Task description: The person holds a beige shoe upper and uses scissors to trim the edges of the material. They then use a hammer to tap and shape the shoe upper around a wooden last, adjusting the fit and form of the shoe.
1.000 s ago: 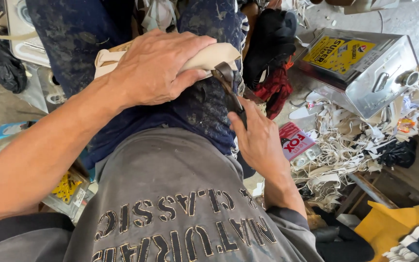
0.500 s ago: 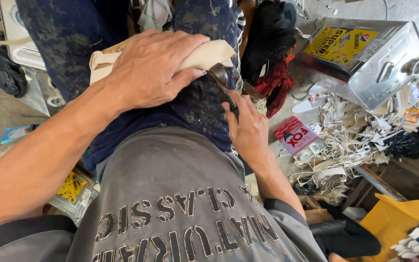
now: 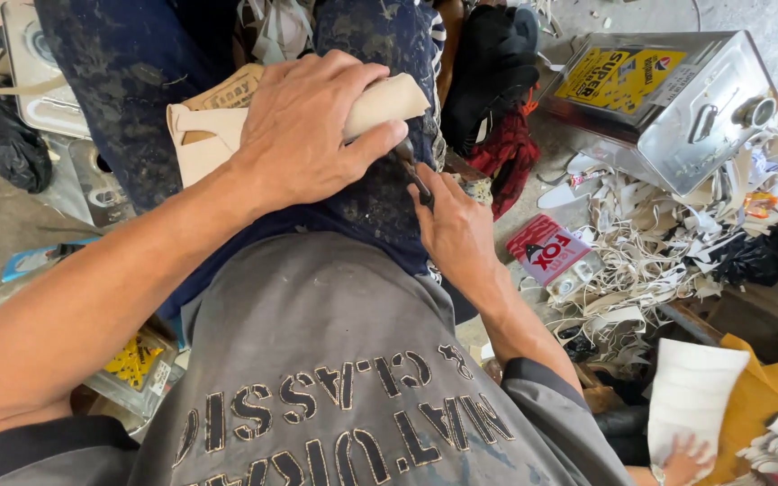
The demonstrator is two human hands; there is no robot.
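The left hand (image 3: pixel 303 135) presses a beige leather piece (image 3: pixel 227 135) on the lap, fingers clamped; the right hand (image 3: pixel 456 229) grips a knife (image 3: pixel 413 175), cut seemingly unfinished.

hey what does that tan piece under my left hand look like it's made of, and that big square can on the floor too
Tan piece: looks like leather or stiff leatherboard, matte and pale beige, with clean cut edges; it curves under the left hand without creasing. It could be synthetic.

Square can: metal, probably tinplate, with a shiny silver finish, a folded rim, a metal handle and a round cap.
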